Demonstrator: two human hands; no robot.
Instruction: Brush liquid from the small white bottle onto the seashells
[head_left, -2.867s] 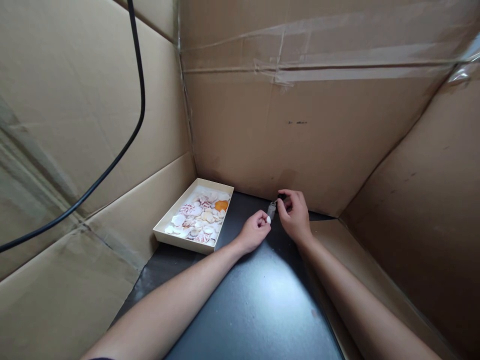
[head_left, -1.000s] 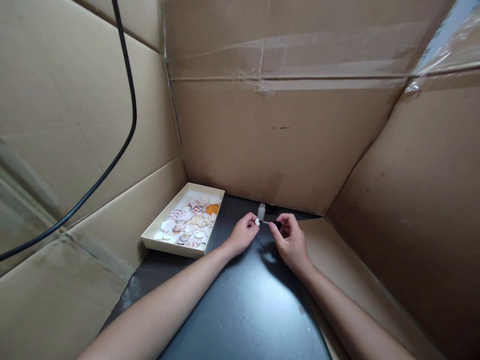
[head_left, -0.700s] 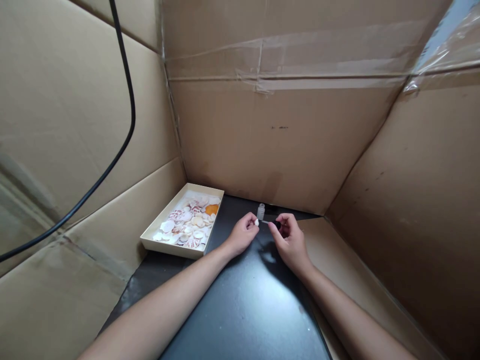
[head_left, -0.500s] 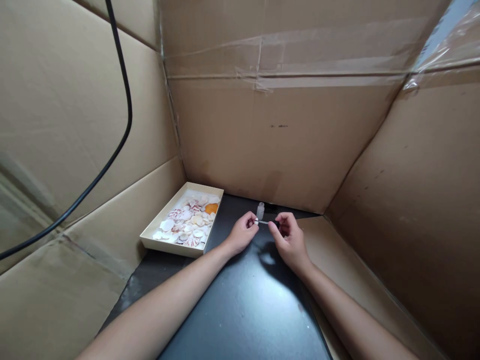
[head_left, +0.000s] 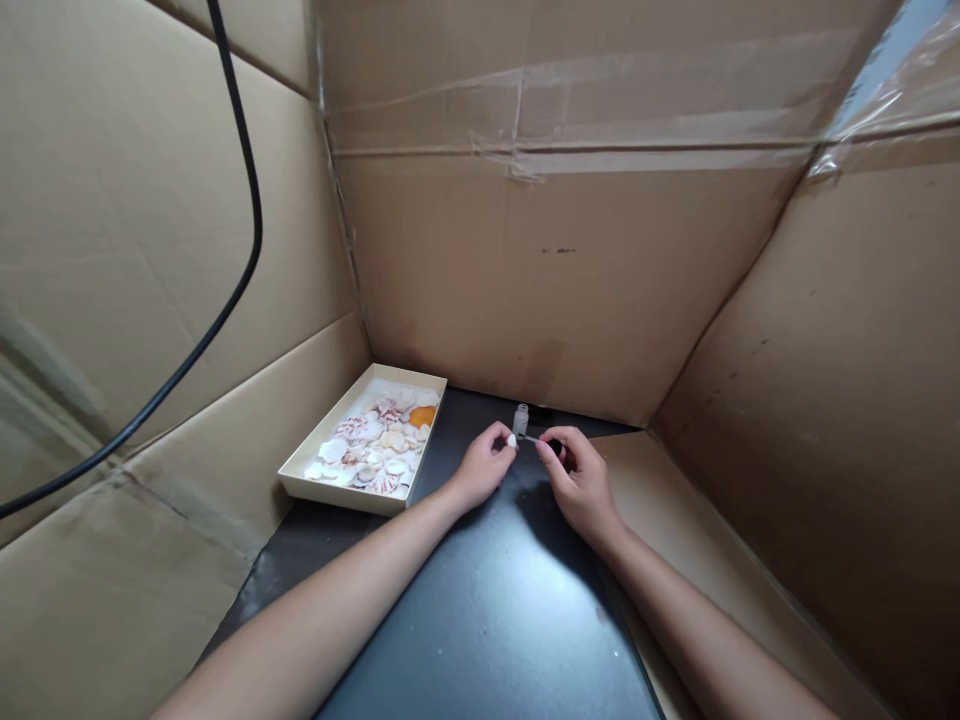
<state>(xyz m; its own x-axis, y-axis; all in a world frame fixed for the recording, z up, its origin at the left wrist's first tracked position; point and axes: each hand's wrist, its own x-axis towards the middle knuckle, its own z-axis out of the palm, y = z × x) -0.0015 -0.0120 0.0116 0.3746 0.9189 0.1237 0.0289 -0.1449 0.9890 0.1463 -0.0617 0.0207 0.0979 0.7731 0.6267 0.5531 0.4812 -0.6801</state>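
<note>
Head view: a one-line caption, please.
Left hand pinches a small shell; right hand holds a thin applicator to it.

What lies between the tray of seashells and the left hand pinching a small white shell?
In the head view, only bare black tabletop separates the tray from the left hand and its shell; the small clear bottle stands beyond, not between.

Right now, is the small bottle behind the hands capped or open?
Open. The small bottle stands upright with a bare neck, while the right hand holds the black cap apart from it.
</note>
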